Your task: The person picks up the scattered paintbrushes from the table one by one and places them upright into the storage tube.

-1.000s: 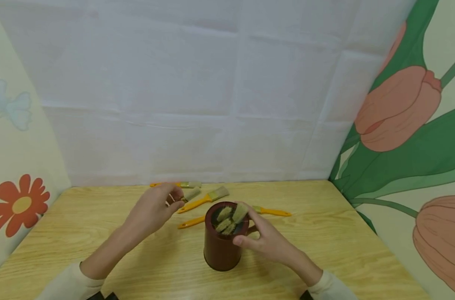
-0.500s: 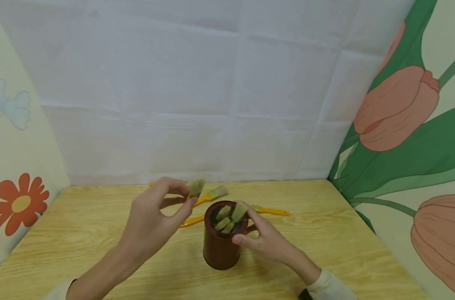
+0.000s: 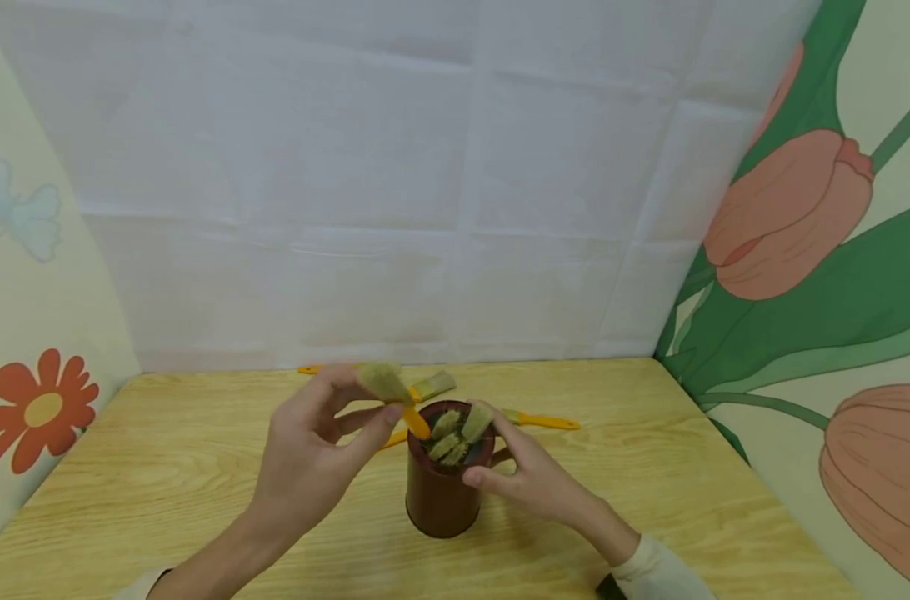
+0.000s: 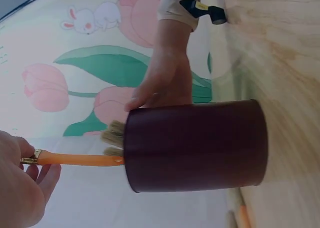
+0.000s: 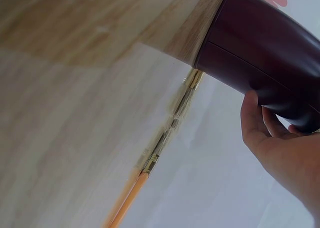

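My left hand [image 3: 312,454] pinches a paintbrush [image 3: 416,422] by its metal band, bristles up and the orange handle slanting down. In the left wrist view, that handle's tip [image 4: 117,160] is right at the rim of a dark red-brown mug [image 3: 443,500]. The mug stands upright on the table and holds several brushes, their pale bristles [image 3: 446,423] showing at the top. My right hand [image 3: 533,479] grips the mug near its rim on the handle side, with the thumb in front. In the right wrist view its fingers [image 5: 252,120] curl against the mug.
Several orange-handled paintbrushes lie on the wooden table [image 3: 185,467]: one behind the mug [image 3: 434,384], one to its right [image 3: 548,422], one at the back left [image 3: 309,368]. A white sheet [image 3: 350,167] hangs behind, with a flower-painted panel [image 3: 792,217] at the right.
My left hand has lifted the paintbrush from the table, turned its handle downward and brought it right to the mug's rim. The right hand and mug have stayed put.
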Available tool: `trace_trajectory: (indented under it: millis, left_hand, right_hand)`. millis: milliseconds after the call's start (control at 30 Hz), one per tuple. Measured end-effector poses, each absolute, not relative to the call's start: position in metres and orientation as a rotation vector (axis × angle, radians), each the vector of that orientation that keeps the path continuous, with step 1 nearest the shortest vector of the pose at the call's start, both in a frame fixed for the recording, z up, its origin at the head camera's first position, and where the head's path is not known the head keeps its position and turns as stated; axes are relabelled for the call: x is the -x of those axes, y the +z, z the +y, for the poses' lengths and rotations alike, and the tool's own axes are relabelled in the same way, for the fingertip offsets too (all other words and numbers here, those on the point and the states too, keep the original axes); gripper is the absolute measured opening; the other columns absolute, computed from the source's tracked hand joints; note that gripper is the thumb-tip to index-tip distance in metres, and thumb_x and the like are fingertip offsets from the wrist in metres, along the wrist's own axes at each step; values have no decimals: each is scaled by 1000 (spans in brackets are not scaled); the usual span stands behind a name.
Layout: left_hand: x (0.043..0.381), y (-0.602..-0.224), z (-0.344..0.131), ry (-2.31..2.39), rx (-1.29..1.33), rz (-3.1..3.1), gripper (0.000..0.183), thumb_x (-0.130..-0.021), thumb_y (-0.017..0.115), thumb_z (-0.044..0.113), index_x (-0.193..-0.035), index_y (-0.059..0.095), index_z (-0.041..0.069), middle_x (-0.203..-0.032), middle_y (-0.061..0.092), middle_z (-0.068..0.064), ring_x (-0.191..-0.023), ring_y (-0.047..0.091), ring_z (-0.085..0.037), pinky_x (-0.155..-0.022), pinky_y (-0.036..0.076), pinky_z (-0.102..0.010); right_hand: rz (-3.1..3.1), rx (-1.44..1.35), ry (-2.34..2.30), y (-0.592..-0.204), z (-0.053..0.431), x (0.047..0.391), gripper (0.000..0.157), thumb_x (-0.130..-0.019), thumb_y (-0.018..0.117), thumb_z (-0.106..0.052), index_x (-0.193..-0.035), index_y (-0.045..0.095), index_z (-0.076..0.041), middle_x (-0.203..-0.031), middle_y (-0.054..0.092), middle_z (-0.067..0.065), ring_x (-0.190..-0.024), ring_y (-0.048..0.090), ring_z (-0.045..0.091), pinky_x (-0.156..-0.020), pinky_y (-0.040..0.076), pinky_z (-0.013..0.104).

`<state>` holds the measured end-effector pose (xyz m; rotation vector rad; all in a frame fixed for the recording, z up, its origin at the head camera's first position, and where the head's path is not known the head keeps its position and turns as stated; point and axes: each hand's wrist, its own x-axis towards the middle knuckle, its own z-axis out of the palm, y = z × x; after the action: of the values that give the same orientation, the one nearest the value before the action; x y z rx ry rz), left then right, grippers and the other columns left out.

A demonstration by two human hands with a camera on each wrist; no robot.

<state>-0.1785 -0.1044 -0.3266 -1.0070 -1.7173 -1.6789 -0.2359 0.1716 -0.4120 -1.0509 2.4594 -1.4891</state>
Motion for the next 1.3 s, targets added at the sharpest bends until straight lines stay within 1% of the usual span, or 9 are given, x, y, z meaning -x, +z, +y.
trace_trajectory:
  millis: [133,333,433,600,700,800,933,1033,1300]
  left_hand:
    - [185,-338,-103,-1738,928,-1831,32,-88,73,-14,-111,64,7,-112,64,-12,-105,68,-30,-80,58,-41]
    - [196,-351,-101,-1747,876,-1970,26,-92,75,1,-112,65,15,-111,67,-3,-103,69,-24,-85,58,-38]
    - [200,-358,-100,-1624,849,-2053,24,-93,77,10,-111,66,20,-109,67,3,-101,69,-18,-86,57,-36]
    - [207,-367,-99,-1348,804,-2204,22,-93,79,22,-111,68,29,-107,66,15,-101,64,-8,-86,55,-34]
    - [211,-370,-100,-1278,797,-2255,23,-92,80,22,-110,68,31,-106,65,17,-99,62,-7,-84,54,-35]
    - [213,-373,-100,-1262,799,-2284,24,-91,81,19,-107,68,31,-103,65,17,-98,62,-7,-82,54,-37]
    - [216,-378,-99,-1235,817,-2313,27,-90,82,13,-104,68,30,-103,64,17,-103,61,-5,-86,54,-38]
    - [216,-380,-98,-1201,826,-2332,28,-89,82,11,-104,69,31,-106,63,17,-105,60,-4,-88,54,-37]
    - [218,-382,-97,-1191,859,-2372,24,-90,82,16,-102,68,32,-113,59,15,-106,59,-5,-87,55,-36]
  right_hand:
    - [2455,1055,-1494,-412,171,236,73,-103,64,-35,-162,21,-34,-154,41,-5,-132,49,16,-94,51,43]
    - [2434,1032,-1500,-412,170,237,72,-103,63,-37,-161,21,-38,-153,42,-8,-129,51,15,-94,52,41]
    - [2406,1040,-1515,-412,169,237,70,-103,63,-37,-161,23,-39,-153,42,-9,-127,52,16,-93,52,43]
    - [2387,1044,-1534,-412,169,238,68,-104,62,-39,-160,24,-39,-154,40,-9,-126,53,16,-92,52,44]
    - [2388,1040,-1534,-412,169,239,68,-104,62,-39,-160,24,-40,-153,41,-9,-125,54,16,-92,52,44]
    - [2384,1034,-1531,-411,168,239,67,-104,62,-38,-160,25,-40,-152,42,-9,-124,55,16,-91,53,44]
    - [2392,1020,-1518,-411,168,239,68,-104,61,-40,-160,23,-41,-155,38,-11,-127,53,14,-92,52,44]
    - [2405,1012,-1504,-410,168,238,70,-104,61,-41,-160,21,-41,-157,35,-11,-129,51,13,-93,51,44]
    - [2424,1015,-1497,-411,170,237,72,-103,62,-38,-161,20,-40,-158,35,-10,-129,51,14,-94,51,45]
